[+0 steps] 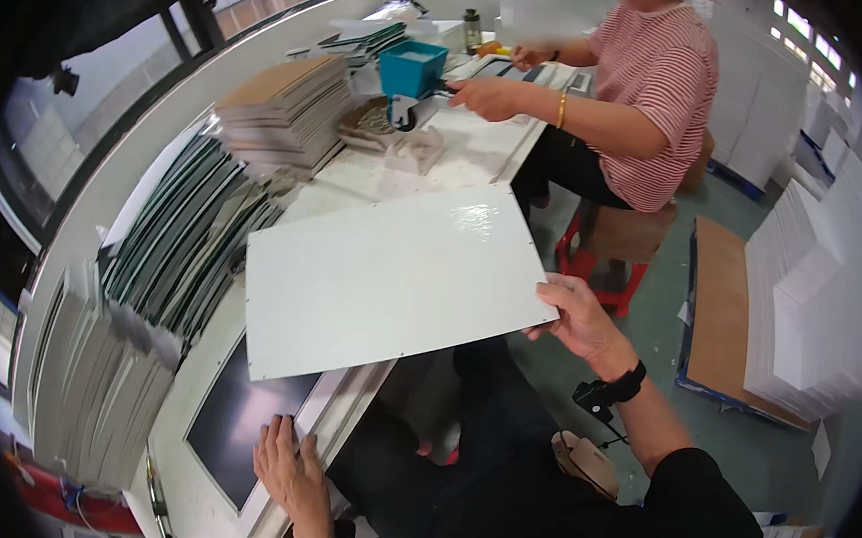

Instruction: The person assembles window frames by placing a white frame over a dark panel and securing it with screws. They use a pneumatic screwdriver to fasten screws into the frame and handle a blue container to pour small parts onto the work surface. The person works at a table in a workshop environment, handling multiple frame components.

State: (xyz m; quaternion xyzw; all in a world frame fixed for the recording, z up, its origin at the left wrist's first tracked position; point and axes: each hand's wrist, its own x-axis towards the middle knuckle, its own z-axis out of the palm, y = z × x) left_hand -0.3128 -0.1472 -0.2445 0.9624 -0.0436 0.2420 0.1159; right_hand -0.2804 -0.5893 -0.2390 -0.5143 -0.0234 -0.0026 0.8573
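Note:
My right hand (580, 317) grips the near right corner of a white rectangular panel (390, 276), thumb on top and fingers beneath. The panel is tilted above the table, glossy, with small dark dots along its edges. My left hand (295, 471) lies with fingers outstretched on the white border of a framed dark sheet (253, 407). That frame rests on the table under the raised panel, which hides its far part.
Stacks of green-edged (169, 226) and white boards (103, 386) line the left wall. A slim screwdriver-like tool (157, 500) lies near the table edge. Ahead are a board pile (287, 109), a blue bin (411, 68) and a seated co-worker (653, 95). White sheets (809, 295) stand on the right.

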